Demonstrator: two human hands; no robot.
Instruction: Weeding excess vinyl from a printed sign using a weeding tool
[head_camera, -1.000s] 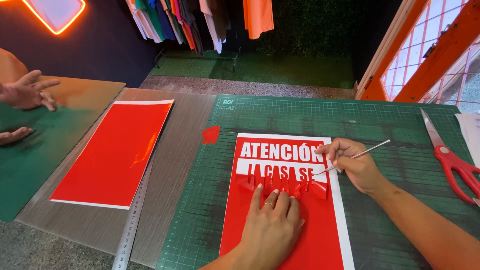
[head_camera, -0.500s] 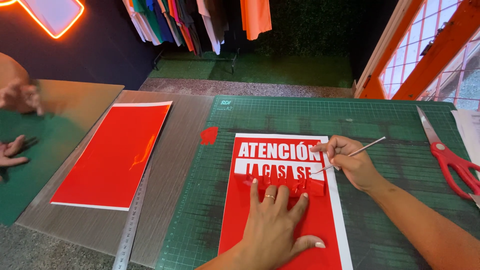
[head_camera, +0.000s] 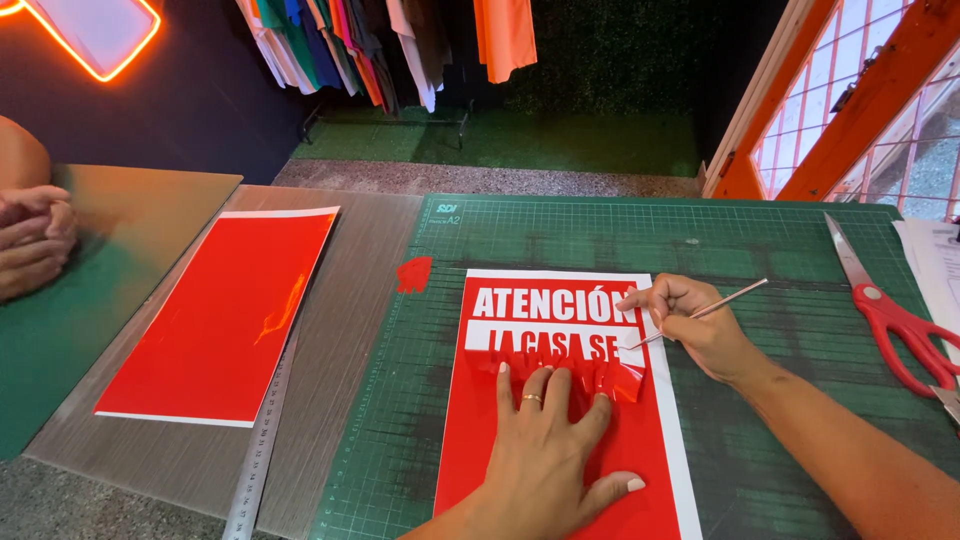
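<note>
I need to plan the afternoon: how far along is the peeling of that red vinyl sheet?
The top two rows of white lettering on the red vinyl sheet are already bared. The left hand presses the sheet flat below the curled-up strip, while the right hand holds a thin metal pick at its edge. The lower half remains solid red, unpeeled.

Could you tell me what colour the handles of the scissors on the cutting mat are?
Red, seen in the head view: the scissors lie at the mat's right edge.

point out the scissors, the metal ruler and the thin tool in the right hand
scissors (head_camera: 893, 318): head view, on the red handle near the pivot.
metal ruler (head_camera: 262, 440): head view, on the middle of the strip.
thin tool (head_camera: 735, 297): head view, on the bare shaft past the fingers of the right hand (head_camera: 700, 330).
</note>
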